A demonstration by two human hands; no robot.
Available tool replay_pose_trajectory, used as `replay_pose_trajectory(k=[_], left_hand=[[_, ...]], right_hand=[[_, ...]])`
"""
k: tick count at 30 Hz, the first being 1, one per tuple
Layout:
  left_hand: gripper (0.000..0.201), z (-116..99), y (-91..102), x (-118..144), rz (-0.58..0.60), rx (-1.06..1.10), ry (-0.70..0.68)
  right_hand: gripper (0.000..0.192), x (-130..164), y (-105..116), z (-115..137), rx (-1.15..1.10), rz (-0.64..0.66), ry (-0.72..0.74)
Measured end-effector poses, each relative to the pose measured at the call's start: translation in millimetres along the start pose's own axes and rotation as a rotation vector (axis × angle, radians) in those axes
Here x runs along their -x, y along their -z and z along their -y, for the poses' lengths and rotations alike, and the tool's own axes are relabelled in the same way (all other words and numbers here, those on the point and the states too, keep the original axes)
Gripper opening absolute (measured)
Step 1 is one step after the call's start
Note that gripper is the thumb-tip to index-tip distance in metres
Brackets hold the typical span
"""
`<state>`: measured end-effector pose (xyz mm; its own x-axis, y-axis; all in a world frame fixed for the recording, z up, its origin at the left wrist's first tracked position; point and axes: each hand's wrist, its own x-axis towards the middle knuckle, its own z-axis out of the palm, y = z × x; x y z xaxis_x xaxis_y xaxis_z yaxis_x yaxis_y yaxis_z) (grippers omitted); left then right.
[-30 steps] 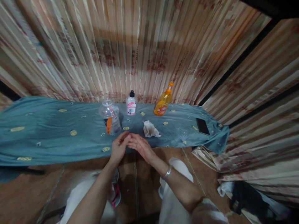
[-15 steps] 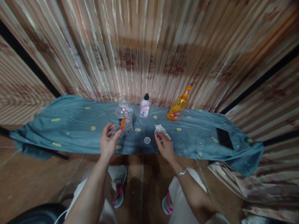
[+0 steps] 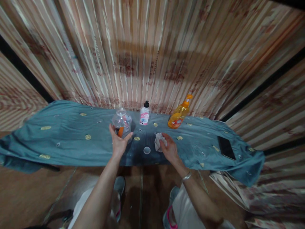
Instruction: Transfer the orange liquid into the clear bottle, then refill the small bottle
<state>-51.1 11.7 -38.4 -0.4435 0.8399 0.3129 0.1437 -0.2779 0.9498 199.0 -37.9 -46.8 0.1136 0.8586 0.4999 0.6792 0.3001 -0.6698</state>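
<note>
My left hand (image 3: 119, 143) is around the lower part of a clear plastic bottle (image 3: 122, 121), thumb on its right side and fingers on its left. The bottle stands upright with no cap on its mouth; an orange and dark label shows between thumb and fingers. In my right hand (image 3: 169, 148) is a crumpled whitish tissue (image 3: 159, 142), pinched just above the cloth. Between the hands a small round whitish cap (image 3: 147, 150) lies flat. Behind them stands a small clear bottle (image 3: 145, 115) with a black top and pink label.
A yellow-orange pump bottle (image 3: 178, 115) stands at the back right. A black phone (image 3: 226, 147) lies near the right end. The narrow table wears a blue-green cloth (image 3: 73, 146) with pineapple prints. Pleated curtains (image 3: 147, 47) hang behind, with dark poles (image 3: 26, 68) at the sides.
My left hand has moved from beside the clear plastic bottle to close around it. The tissue in my right hand is bunched up more. The whole view has tilted slightly upward.
</note>
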Motion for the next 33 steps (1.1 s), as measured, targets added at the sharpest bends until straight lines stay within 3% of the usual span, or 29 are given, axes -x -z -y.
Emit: replay_pose_trajectory(k=[4,8,13,18,23,26,29,31,33], left_hand=[[0.122,0.2,-0.9,-0.6,0.005,0.000,0.019],[0.123,1.0,3.2,-1.3,-0.005,-0.033,0.027],[0.125,-4.4,18.7,-3.2,-0.001,-0.129,-0.014],[0.122,-11.3,31.6,-2.0,-0.010,-0.235,-0.156],[0.104,-20.5,47.1,3.0,-0.030,-0.397,-0.390],[0.089,-25.9,55.2,14.3,0.005,-0.469,-0.533],[0.067,-29.1,51.5,34.5,0.124,-0.509,-0.647],[0.066,-30.6,42.1,49.8,0.203,-0.497,-0.691],[0.078,-31.8,30.6,63.3,0.263,-0.464,-0.704]], right_hand=[[0.056,-71.4,-21.8,17.0,0.000,0.052,0.056],[0.085,-148.7,-46.9,31.4,0.005,0.089,0.032],[0.089,-192.4,-67.9,40.4,-0.001,0.151,-0.005],[0.065,-187.4,-75.4,44.7,0.003,0.182,-0.042],[0.051,-175.2,-67.9,52.4,0.028,0.131,-0.103],[0.045,-167.6,-50.8,58.5,0.037,0.081,-0.137],[0.047,-149.8,-24.6,67.8,0.038,0.023,-0.129],[0.051,-128.5,-5.4,77.5,0.031,-0.006,-0.104],[0.054,-100.0,11.4,90.2,0.020,-0.033,-0.077]])
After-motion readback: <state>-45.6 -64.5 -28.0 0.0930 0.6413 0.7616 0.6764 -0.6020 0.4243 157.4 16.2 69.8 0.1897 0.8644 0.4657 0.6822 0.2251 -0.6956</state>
